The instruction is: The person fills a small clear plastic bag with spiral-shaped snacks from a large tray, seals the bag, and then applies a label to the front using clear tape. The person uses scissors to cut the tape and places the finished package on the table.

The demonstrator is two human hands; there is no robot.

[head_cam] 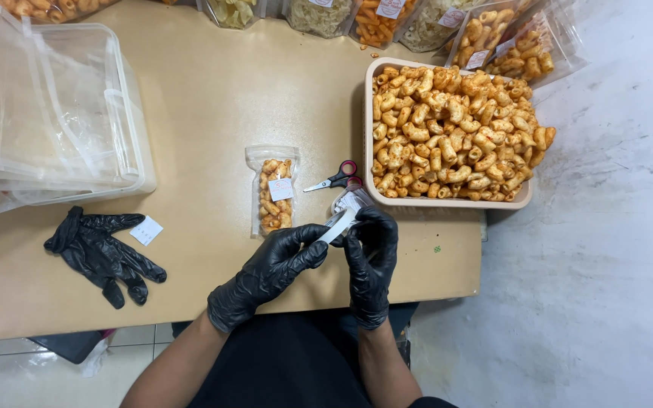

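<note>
Sticker strip (339,224), white, lower centre of the frame: your gloved left hand (281,261) and right hand (372,253) both have their grip clamped on it, just below the scissors (335,180), right of the filled snack pouch (274,190) on the counter (213,98).

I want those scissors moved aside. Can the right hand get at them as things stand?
Probably yes: the scissors lie uncovered on the table, just beyond the right hand, but that hand pinches a white strip with the left hand.
</note>
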